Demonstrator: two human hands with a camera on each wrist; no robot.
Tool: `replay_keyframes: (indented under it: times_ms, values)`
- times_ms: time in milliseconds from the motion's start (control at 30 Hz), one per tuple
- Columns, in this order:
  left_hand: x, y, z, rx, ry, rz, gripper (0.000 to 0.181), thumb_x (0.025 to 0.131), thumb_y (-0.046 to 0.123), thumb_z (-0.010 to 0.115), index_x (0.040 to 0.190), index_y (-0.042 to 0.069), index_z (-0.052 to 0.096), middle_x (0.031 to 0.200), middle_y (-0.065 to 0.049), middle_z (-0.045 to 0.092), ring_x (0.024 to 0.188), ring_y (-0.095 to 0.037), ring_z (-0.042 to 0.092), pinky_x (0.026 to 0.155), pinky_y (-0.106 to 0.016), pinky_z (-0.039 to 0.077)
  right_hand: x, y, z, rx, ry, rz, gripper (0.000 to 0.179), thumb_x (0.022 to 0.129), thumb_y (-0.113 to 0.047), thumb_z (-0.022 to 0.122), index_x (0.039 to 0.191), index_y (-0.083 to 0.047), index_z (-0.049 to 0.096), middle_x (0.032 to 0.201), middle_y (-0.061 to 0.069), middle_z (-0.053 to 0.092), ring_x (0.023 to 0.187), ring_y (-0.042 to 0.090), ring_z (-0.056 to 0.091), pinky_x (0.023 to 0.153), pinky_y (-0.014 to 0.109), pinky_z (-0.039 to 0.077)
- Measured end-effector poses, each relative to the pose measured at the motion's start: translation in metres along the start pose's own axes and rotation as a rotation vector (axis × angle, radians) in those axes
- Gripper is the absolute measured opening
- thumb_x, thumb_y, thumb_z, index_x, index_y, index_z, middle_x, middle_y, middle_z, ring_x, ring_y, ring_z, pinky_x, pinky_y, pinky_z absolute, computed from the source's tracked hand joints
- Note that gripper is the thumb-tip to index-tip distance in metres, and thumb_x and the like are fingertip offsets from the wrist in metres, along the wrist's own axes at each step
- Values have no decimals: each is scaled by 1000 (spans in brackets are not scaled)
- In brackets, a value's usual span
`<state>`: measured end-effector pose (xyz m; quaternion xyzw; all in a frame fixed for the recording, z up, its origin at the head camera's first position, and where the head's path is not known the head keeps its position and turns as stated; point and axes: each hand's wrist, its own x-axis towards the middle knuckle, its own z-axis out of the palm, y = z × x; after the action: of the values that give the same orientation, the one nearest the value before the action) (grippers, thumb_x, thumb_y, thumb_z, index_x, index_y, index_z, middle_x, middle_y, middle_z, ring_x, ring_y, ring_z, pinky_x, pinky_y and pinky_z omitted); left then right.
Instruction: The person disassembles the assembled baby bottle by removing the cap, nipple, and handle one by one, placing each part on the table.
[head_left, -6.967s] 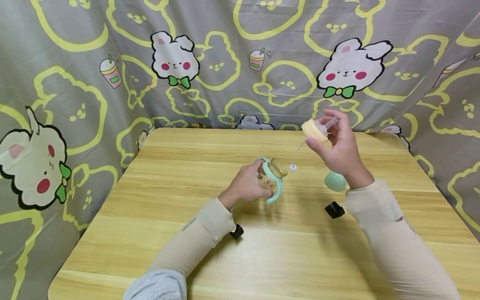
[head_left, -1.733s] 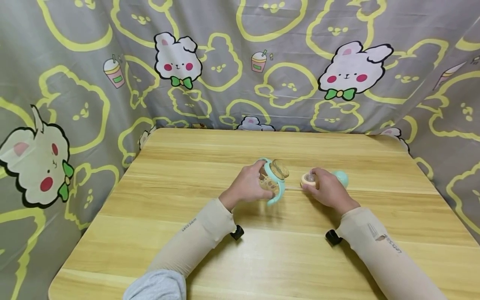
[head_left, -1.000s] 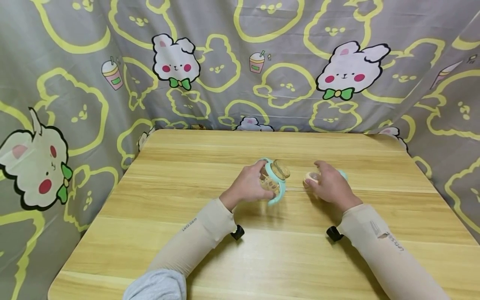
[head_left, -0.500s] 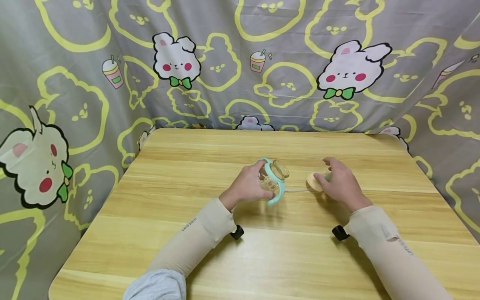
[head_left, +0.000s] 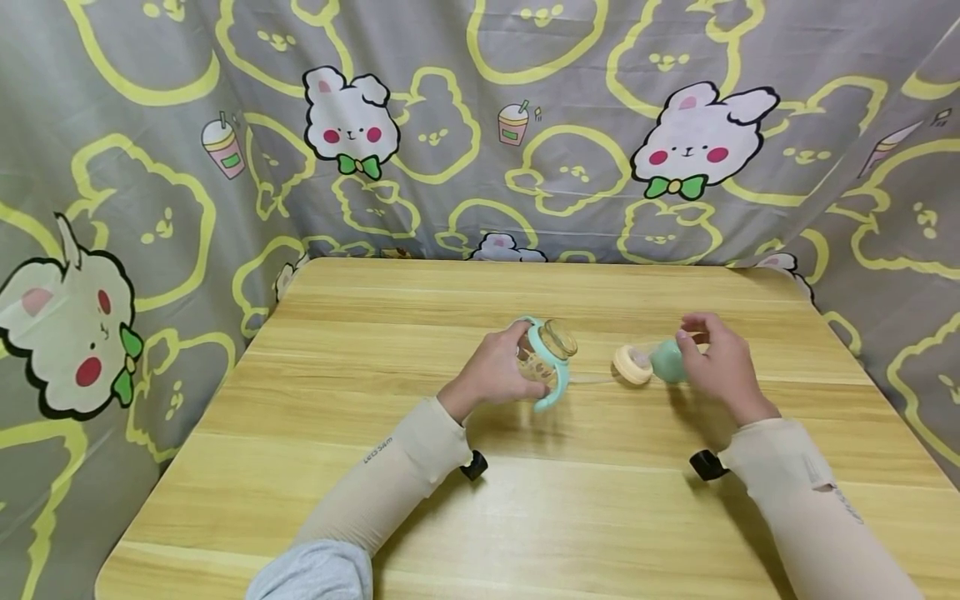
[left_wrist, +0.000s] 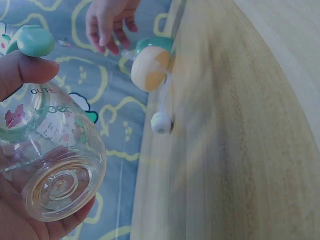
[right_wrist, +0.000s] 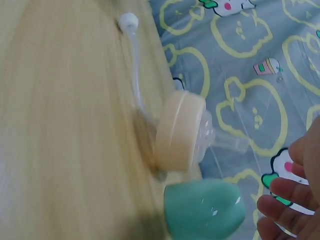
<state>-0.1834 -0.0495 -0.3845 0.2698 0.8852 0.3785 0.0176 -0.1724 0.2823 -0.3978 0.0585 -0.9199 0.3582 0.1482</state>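
My left hand (head_left: pixel 495 367) grips a clear amber baby bottle (left_wrist: pixel 65 155) with mint handles, tilted above the table, its open neck (head_left: pixel 558 338) toward the right. On the table to its right lies the cream collar (head_left: pixel 632 365) with a clear spout (right_wrist: pixel 231 141). A thin straw (right_wrist: pixel 136 75) runs from the collar and ends in a white weight (left_wrist: pixel 161 122). Beside the collar is a mint cap (right_wrist: pixel 205 210). My right hand (head_left: pixel 723 367) hovers just right of the cap, fingers loosely bent and holding nothing; the right wrist view shows a gap between fingers and cap.
The wooden table (head_left: pixel 337 483) has rounded corners. A grey curtain (head_left: pixel 450 200) with cartoon rabbits hangs around its back and sides. Black wrist cameras stick out under the left sleeve (head_left: pixel 420 442) and the right sleeve (head_left: pixel 780 467).
The right hand lowered the collar with spout and straw to the table, let go of it and drew away to the right. The left hand still holds the bottle in the same place.
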Motion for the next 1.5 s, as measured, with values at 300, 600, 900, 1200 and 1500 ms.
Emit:
replay_keyframes:
  times_ms: [300, 600, 900, 1200, 1500]
  values:
    - [-1, 0, -1, -6, -1, -14, 75, 65, 29, 84, 129, 13, 48, 103, 3, 62, 95, -16, 59, 77, -30, 50, -15, 18, -7, 17, 7, 81, 38, 100, -24, 49, 123, 7, 52, 115, 28, 59, 101, 42, 56, 76, 36, 43]
    - [-1, -3, 1, -17, -10, -20, 76, 64, 31, 83, 129, 13, 49, 104, 0, 63, 96, -16, 60, 77, -30, 50, -29, 23, 1, -31, -93, 31, 27, 99, -20, 54, 113, 3, 59, 100, 19, 65, 88, 30, 60, 68, 26, 44]
    - [-1, -5, 4, -27, -19, 1, 76, 65, 31, 83, 130, 11, 49, 104, 1, 63, 95, -14, 60, 77, -30, 51, -27, 19, 7, -54, -207, -13, 42, 97, -19, 59, 128, 8, 50, 99, 21, 65, 86, 34, 64, 72, 42, 50]
    - [-1, -7, 4, -34, -20, 6, 72, 65, 32, 83, 127, 13, 50, 102, 1, 62, 94, -14, 59, 77, -29, 50, -23, 10, 4, -19, -143, -32, 38, 98, -22, 59, 124, 5, 55, 99, 20, 66, 85, 31, 62, 67, 29, 48]
    - [-1, -9, 2, -16, -8, 8, 75, 65, 32, 84, 128, 12, 49, 103, -1, 63, 93, -16, 60, 78, -27, 50, -15, -15, 3, 30, -54, -121, 30, 94, -16, 64, 117, 2, 61, 92, 14, 67, 76, 14, 59, 62, 15, 45]
